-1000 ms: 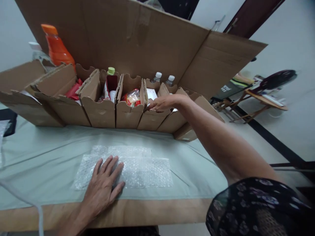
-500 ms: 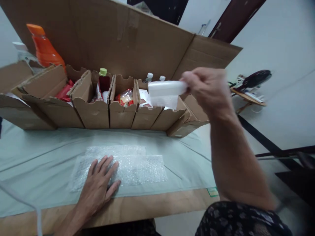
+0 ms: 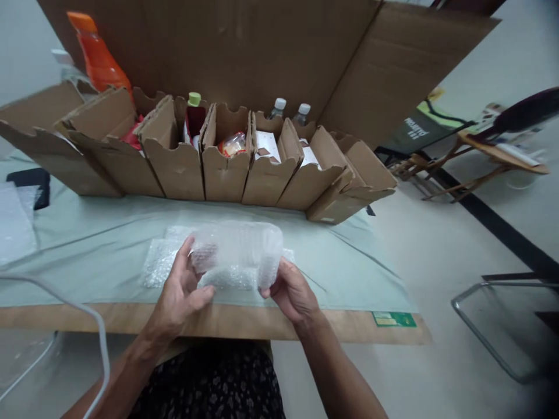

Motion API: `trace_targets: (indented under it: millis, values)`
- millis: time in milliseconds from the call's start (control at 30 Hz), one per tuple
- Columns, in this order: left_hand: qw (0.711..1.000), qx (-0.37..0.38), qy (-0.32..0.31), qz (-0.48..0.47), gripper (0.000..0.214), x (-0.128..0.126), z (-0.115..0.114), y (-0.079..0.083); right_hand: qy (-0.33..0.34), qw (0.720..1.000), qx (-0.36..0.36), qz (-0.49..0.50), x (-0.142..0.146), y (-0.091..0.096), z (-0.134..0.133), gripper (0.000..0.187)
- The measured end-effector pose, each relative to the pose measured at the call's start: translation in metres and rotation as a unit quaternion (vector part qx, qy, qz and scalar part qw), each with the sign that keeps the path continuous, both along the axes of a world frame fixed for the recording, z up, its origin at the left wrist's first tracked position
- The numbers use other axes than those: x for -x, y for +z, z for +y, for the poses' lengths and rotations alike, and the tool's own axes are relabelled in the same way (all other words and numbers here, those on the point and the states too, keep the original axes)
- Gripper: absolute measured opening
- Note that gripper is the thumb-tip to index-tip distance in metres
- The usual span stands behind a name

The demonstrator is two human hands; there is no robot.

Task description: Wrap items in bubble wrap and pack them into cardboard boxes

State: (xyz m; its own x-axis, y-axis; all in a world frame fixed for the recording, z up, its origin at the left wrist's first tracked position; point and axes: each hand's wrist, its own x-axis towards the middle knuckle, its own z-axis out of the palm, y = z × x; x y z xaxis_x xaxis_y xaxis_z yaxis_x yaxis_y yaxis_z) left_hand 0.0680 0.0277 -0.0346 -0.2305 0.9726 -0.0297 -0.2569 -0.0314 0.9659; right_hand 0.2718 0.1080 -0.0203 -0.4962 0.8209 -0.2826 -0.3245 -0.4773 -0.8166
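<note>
A translucent bubble wrap piece (image 3: 238, 245), blurred by motion, is held up above the table. My right hand (image 3: 293, 293) pinches its lower right corner between thumb and fingers. At its left end is my left hand (image 3: 180, 294), thumb and fingers apart; the fingertips reach up beside or behind the wrap, and I cannot tell if they touch it. Beneath, flat bubble wrap (image 3: 161, 265) lies on the pale green cloth (image 3: 349, 273), partly hidden by the held piece and my hands.
Cardboard bins (image 3: 227, 174) stand in a row at the back, holding packets and bottles, before a tall cardboard panel (image 3: 262, 52). An orange bottle (image 3: 102, 64) rises behind the left bins. A white cable (image 3: 94, 314) crosses the left side. Another plastic sheet (image 3: 15, 224) and a dark object (image 3: 41, 189) lie far left.
My right hand has come down from in front of the bins with the white wrap, which is now more spread out. My left hand has lifted off the flat bubble wrap.
</note>
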Motion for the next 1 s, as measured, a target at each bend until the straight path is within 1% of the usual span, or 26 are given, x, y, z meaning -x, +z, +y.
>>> trace_targets:
  millis: [33,67,133,200,267,333,367,433,467,500,533,600,667,700,733,767,800,833,867,933,967,1000]
  values:
    - [0.998,0.024,0.003,-0.055,0.091,-0.001,0.002,0.002,0.006,1.000,0.018,0.007,0.005,-0.005,-0.005,0.048]
    - [0.994,0.053,0.010,-0.094,0.082,-0.002,0.003,0.004,0.017,0.999,0.035,0.012,0.009,-0.010,-0.010,0.045]
    - [0.983,0.112,0.021,-0.141,0.054,-0.002,0.004,0.009,0.042,0.996,0.072,0.016,0.014,-0.018,-0.017,0.040]
    - [0.971,0.156,0.016,-0.183,0.035,0.002,0.001,0.013,0.059,0.992,0.111,0.017,0.014,-0.026,-0.022,0.035]
    - [0.956,0.182,0.012,-0.230,0.032,0.010,-0.004,0.015,0.066,0.988,0.137,0.015,0.008,-0.031,-0.025,0.037]
    - [0.945,0.195,0.016,-0.262,0.041,0.019,-0.011,0.014,0.041,0.991,0.125,0.000,-0.003,-0.033,-0.027,0.045]
    - [0.942,0.200,0.019,-0.269,0.047,0.023,-0.015,0.012,0.011,0.995,0.097,-0.017,-0.009,-0.033,-0.028,0.050]
    - [0.939,0.205,0.023,-0.274,0.057,0.029,-0.020,0.007,-0.068,0.994,0.004,-0.080,-0.020,-0.029,-0.031,0.053]
    - [0.939,0.207,0.023,-0.275,0.060,0.030,-0.021,0.005,-0.101,0.986,-0.055,-0.125,-0.023,-0.026,-0.033,0.052]
    - [0.938,0.209,0.024,-0.274,0.063,0.031,-0.022,0.002,-0.121,0.970,-0.116,-0.174,-0.025,-0.022,-0.035,0.050]
    - [0.938,0.209,0.024,-0.274,0.065,0.031,-0.022,0.000,-0.125,0.950,-0.178,-0.223,-0.025,-0.018,-0.036,0.046]
    - [0.938,0.211,0.024,-0.275,0.067,0.028,-0.022,-0.004,-0.094,0.903,-0.288,-0.304,-0.019,-0.011,-0.035,0.040]
    - [0.937,0.212,0.019,-0.279,0.067,0.024,-0.021,-0.007,-0.040,0.858,-0.371,-0.354,-0.004,-0.008,-0.030,0.042]
    - [0.936,0.211,0.014,-0.282,0.066,0.022,-0.022,-0.008,-0.016,0.839,-0.399,-0.369,0.004,-0.008,-0.027,0.043]
    - [0.936,0.209,0.007,-0.283,0.064,0.021,-0.023,-0.009,0.003,0.825,-0.419,-0.378,0.012,-0.010,-0.023,0.041]
    - [0.937,0.206,0.001,-0.283,0.060,0.021,-0.025,-0.010,0.015,0.817,-0.431,-0.384,0.018,-0.011,-0.018,0.034]
    - [0.938,0.203,-0.004,-0.281,0.055,0.022,-0.027,-0.010,0.016,0.814,-0.435,-0.384,0.021,-0.011,-0.013,0.023]
    - [0.941,0.199,-0.004,-0.274,0.049,0.026,-0.028,-0.010,0.006,0.819,-0.431,-0.380,0.021,-0.011,-0.008,0.013]
    - [0.945,0.195,-0.004,-0.261,0.043,0.033,-0.029,-0.008,-0.015,0.830,-0.418,-0.370,0.017,-0.010,-0.003,0.010]
    - [0.959,0.197,-0.003,-0.202,0.036,0.055,-0.027,-0.001,-0.077,0.863,-0.369,-0.338,-0.001,-0.004,0.010,0.016]
    - [0.968,0.199,0.002,-0.150,0.034,0.068,-0.023,0.004,-0.113,0.875,-0.343,-0.322,-0.012,-0.001,0.018,0.018]
    - [0.976,0.200,0.012,-0.080,0.033,0.082,-0.017,0.009,-0.146,0.881,-0.323,-0.313,-0.024,0.001,0.026,0.020]
